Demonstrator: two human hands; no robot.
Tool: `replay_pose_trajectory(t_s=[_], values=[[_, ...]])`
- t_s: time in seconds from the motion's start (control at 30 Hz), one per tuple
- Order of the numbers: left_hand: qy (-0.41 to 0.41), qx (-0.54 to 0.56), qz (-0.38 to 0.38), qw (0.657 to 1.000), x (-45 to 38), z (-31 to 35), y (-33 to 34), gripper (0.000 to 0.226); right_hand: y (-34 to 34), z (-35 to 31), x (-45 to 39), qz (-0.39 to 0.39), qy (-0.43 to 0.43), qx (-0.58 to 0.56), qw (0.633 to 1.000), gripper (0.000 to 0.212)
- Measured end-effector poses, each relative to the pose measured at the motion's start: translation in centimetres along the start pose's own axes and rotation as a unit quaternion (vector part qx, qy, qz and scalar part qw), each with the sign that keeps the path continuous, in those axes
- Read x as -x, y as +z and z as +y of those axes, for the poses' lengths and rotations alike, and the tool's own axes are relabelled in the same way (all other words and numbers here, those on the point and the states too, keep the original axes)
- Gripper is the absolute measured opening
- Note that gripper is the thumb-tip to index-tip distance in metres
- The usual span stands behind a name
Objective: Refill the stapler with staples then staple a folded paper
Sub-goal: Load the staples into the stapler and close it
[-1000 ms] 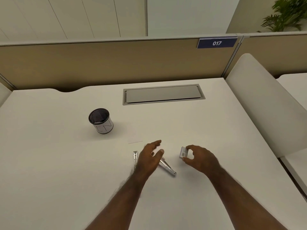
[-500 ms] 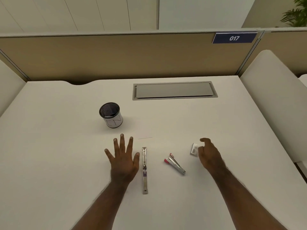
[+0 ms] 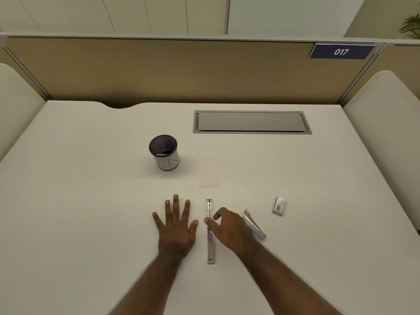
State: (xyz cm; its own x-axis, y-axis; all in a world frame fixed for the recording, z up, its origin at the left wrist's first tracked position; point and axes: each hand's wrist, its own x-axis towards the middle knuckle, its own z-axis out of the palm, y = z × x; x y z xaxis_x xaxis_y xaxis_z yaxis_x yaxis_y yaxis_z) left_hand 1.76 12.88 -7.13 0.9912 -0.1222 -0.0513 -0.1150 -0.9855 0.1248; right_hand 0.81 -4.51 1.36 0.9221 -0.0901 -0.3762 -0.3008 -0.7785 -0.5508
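Stapler base (image 3: 210,242) lies flat on desk (image 3: 91,223), long axis pointing away from me, between my hands. Second stapler part with red tip (image 3: 254,223) just right of it, angled. Staple box (image 3: 279,206) farther right, apart from both. Folded paper (image 3: 209,178) beyond base, flat. My right hand (image 3: 229,230) over base middle, fingers loosely curled, thumb tip at metal; blurred, grip not confirmed. My left hand (image 3: 176,226) flat on desk, fingers spread wide, holding nothing. Mesh cup (image 3: 164,152) far left; grey hatch (image 3: 251,122) at back.

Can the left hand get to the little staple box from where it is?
Probably not easily: the left hand lies flat far from the staple box, with the right hand and both stapler parts between them.
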Motion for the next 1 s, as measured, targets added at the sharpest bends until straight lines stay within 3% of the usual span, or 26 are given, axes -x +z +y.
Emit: replay_pose_trajectory(t_s=[0.07,0.2,0.3,0.5,0.57,0.6,0.7,0.8,0.87,1.0], values=[[0.002,0.005,0.002,1.0,0.0,0.0,-0.1,0.062,0.9,-0.4,-0.1,0.001,-0.016,0.026,1.0,0.043],[0.011,0.017,0.004,1.0,0.0,0.0,-0.3,0.061,1.5,-0.2,-0.3,0.001,-0.044,0.066,0.997,0.017],[-0.003,0.054,0.007,0.999,-0.3,0.4,-0.5,0.061,1.7,0.1,-0.6,0.013,-0.071,0.087,0.994,0.012],[-0.022,0.278,0.072,0.958,-0.9,2.1,-2.5,0.04,0.4,-0.3,-0.5,0.018,-0.099,0.064,0.993,0.013],[-0.088,0.4,0.027,0.912,-1.0,2.9,-3.6,0.03,-0.3,-0.5,-0.5,0.03,-0.113,0.037,0.992,0.009],[-0.124,0.472,-0.023,0.873,-1.1,3.2,-4.4,0.029,-0.7,-0.6,-0.5,0.039,-0.123,0.03,0.991,0.007],[-0.16,0.665,-0.187,0.705,-1.2,3.9,-6.6,0.031,-1.9,-1.2,-0.2,0.052,-0.15,0.021,0.987,0.006],[-0.172,0.764,-0.231,0.577,-1.3,4.0,-7.8,0.031,-3.3,-2.1,0.2,0.039,-0.157,0.011,0.987,0.007],[-0.176,0.792,-0.234,0.535,-1.5,4.0,-7.8,0.03,-4.0,-2.5,0.5,0.016,-0.168,0.008,0.986,0.008],[-0.193,0.809,-0.23,0.505,-1.6,3.8,-8.1,0.028,-5.0,-2.3,0.7,-0.007,-0.121,-0.057,0.991,0.021]])
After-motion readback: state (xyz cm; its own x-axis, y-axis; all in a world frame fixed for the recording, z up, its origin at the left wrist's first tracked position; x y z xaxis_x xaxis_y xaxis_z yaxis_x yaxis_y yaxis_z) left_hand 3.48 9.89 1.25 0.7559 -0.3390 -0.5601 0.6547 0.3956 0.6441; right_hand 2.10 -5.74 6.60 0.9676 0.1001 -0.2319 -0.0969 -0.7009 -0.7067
